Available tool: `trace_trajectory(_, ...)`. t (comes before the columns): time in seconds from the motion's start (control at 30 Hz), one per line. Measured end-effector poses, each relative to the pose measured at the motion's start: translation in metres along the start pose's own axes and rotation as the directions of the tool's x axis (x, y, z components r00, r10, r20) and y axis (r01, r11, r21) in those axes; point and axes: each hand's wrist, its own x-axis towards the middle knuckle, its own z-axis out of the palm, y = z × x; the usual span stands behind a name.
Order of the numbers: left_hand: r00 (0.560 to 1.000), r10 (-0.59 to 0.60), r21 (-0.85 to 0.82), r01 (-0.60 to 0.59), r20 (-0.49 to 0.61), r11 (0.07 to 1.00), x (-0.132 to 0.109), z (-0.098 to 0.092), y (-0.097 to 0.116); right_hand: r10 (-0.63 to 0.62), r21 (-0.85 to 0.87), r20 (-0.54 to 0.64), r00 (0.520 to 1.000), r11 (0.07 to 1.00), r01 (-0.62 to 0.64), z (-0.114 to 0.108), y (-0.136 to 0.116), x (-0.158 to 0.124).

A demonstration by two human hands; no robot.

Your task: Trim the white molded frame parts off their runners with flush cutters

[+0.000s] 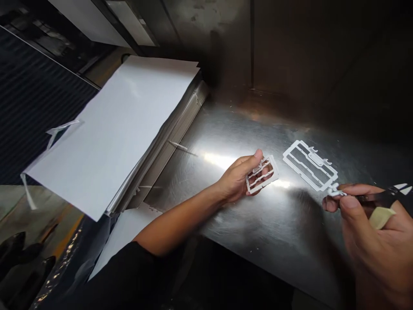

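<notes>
My left hand (238,176) is closed on a small white plastic frame (273,172), thumb along its upper edge. A similar white plastic frame (318,161), with long slots and small clips on one side, is held out from my right hand (377,241). The thumb and fingers pinch it by a curled white stub (334,190) at its corner. A dark hand tool with two bright metal tips (402,188) also lies in the right hand; its exact kind is not clear. A pale yellow piece (381,218) sits by the right fingers.
Both hands are over a shiny metal table (206,224) with small scraps on it. At left stands a thick stack topped with a white sheet (122,116), loose strips hanging from its edges. A dark metal panel (306,51) rises behind the table.
</notes>
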Motion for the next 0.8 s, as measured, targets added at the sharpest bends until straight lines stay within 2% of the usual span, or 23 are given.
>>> trace_trajectory(0.07,1.000,-0.018,0.090,0.016,0.024,0.996,-0.002,-0.001,-0.005,0.023,0.063,0.009,1.000,0.998,-0.024,-0.002,0.001,0.000)
trace_trajectory(0.23,0.997,-0.074,0.298,0.062,0.031,0.953,-0.007,0.002,-0.008,0.007,0.078,0.011,1.000,0.997,-0.008,-0.002,-0.005,-0.001)
trace_trajectory(0.33,0.997,-0.070,0.274,0.055,0.045,0.960,-0.010,0.004,-0.001,-0.016,0.070,0.018,1.000,0.997,0.015,-0.002,-0.009,0.001)
trace_trajectory(0.43,0.992,-0.066,0.198,0.044,0.106,0.979,-0.013,0.004,0.008,-0.060,-0.039,0.035,0.998,0.997,0.061,-0.006,-0.008,0.004)
trace_trajectory(0.5,0.990,-0.055,0.207,0.027,0.133,0.978,-0.013,0.004,0.011,-0.084,-0.130,0.068,0.994,0.987,0.092,-0.009,-0.006,0.004)
trace_trajectory(0.6,0.997,0.002,0.273,-0.024,0.080,0.962,-0.013,0.003,0.010,-0.098,-0.261,0.071,0.993,0.959,0.114,-0.010,-0.003,0.003)
trace_trajectory(0.73,0.999,0.042,0.326,-0.038,-0.007,0.945,-0.011,0.003,0.003,-0.130,-0.362,-0.083,0.988,0.927,0.092,-0.005,0.003,0.002)
trace_trajectory(0.8,0.993,0.091,0.319,-0.064,-0.070,0.945,-0.009,0.002,0.001,-0.156,-0.357,-0.109,0.982,0.928,0.108,-0.003,0.009,0.003)
